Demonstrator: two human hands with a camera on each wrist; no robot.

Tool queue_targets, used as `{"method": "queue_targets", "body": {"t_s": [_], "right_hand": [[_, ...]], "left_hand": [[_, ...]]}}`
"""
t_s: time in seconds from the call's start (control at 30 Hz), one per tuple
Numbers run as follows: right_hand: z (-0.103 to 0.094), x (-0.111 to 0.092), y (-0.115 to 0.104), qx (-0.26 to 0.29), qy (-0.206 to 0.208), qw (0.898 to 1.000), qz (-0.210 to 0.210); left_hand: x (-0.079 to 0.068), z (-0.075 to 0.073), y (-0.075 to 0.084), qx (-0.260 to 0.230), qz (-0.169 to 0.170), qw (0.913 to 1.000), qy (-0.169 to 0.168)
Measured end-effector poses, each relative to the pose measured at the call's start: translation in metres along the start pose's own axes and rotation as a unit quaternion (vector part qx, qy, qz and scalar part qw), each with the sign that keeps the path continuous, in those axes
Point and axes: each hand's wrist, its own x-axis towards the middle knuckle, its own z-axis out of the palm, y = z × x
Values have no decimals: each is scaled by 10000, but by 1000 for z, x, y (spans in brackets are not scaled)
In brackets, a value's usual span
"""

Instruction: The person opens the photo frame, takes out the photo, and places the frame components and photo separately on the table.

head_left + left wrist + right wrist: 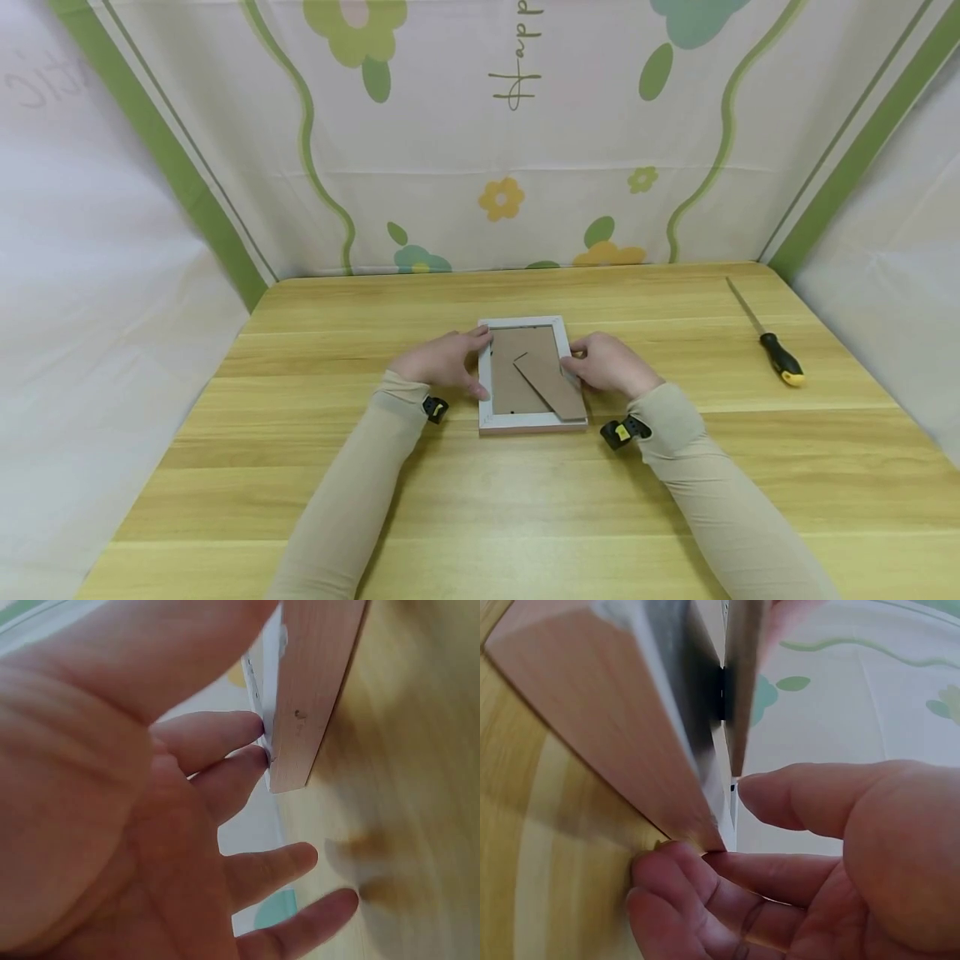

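Observation:
A picture frame point(484, 421) with a white back border lies face down on the wooden table. Its brown backing board point(517, 392) faces up, with a slanted brown stand leg point(551, 387) across the lower right. My left hand point(444, 358) is at the frame's left side, fingers spread and mostly straight; in the left wrist view, two fingertips point(251, 727) touch its edge. At the right side, my right hand point(609, 363) pinches the border between thumb point(780, 796) and index finger, the other fingers curled below near the tabletop.
A screwdriver point(780, 358) with a black and yellow handle lies at the right of the table point(525, 508). A white curtain point(450, 142) with flower prints hangs behind the back edge, and plain white cloth point(97, 292) hangs at the left.

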Motion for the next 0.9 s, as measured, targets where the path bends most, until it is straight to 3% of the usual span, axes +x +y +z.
{"method": "queue_targets", "body": {"t_s": [0.33, 0.57, 0.9], "right_hand": [[-16, -5, 8, 254, 6, 9996, 100], [-55, -20, 27, 159, 467, 9977, 471], [-116, -60, 83, -255, 1088, 9868, 1170]], "left_hand": [[-1, 0, 3, 51, -138, 9999, -11], [0, 0, 2, -75, -72, 9999, 6], [-1, -1, 2, -41, -76, 10000, -17]]}}
